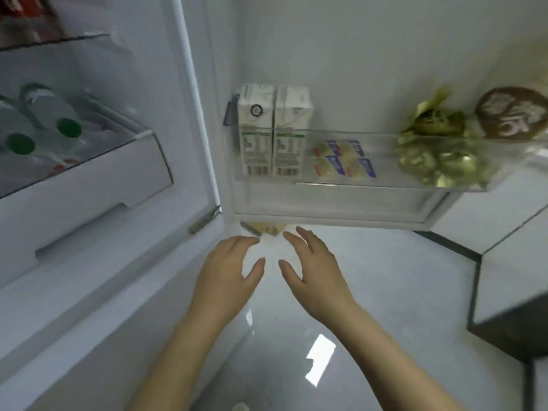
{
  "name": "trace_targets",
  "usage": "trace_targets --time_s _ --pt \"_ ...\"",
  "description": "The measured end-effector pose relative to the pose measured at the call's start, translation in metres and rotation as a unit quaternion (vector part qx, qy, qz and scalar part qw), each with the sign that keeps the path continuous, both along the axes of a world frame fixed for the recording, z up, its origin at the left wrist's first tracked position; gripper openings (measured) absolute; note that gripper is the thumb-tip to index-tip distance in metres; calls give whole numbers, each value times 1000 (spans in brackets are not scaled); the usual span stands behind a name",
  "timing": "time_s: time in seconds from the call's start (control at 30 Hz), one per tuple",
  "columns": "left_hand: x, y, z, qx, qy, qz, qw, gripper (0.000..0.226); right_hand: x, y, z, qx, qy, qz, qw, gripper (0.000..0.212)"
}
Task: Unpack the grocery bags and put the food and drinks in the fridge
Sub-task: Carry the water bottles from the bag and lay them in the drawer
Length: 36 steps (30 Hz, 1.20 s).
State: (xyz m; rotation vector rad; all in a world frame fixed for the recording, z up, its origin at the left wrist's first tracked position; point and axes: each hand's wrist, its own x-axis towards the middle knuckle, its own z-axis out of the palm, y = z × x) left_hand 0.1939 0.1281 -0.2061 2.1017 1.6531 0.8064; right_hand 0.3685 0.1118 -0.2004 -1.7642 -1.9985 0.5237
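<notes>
Two bare forearms reach out from the bottom edge over a glossy pale floor [385, 277]. The left hand [228, 262] and right hand [311, 265] are side by side, a small gap between them, palms facing in, fingers straight and spread. Both are empty.

Just past the fingertips a yellowish packet [267, 229] pokes out from under the fridge door, apparently on the floor. It is blurred and not touched yet.

Above it the door shelf [355, 185] already holds two milk cartons [256, 129] upright and touching, small blue-and-white packets [344, 158], green-wrapped items [436, 146] and a brown round pack [513, 114].

On the left, inside the fridge, a drawer [89, 185] holds bottles with green caps [44, 123].

My read – well along: plenty is stowed and the floor packet looks like the next pick-up. No grocery bags are in view, so I can't tell how much is left.
</notes>
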Motion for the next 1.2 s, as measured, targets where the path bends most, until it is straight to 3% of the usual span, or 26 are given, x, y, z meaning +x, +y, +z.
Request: trace_targets --time_s 0.23,0.47,0.8,1.2 --pt "133 -67 -19 -40 72 -130 988 61 134 -110 -19 -26 -46 -176 983 53" --pt "252 -131 -17 -20 145 -231 962 72 229 -214 -26 -59 -92 -338 935 58" --pt "382 -197 -11 -5 191 -383 904 79 320 -336 -27 -106 -103 -525 838 66" --pt "585 -293 -27 28 163 -589 791 80 444 -468 -36 -152 -87 -695 697 67"
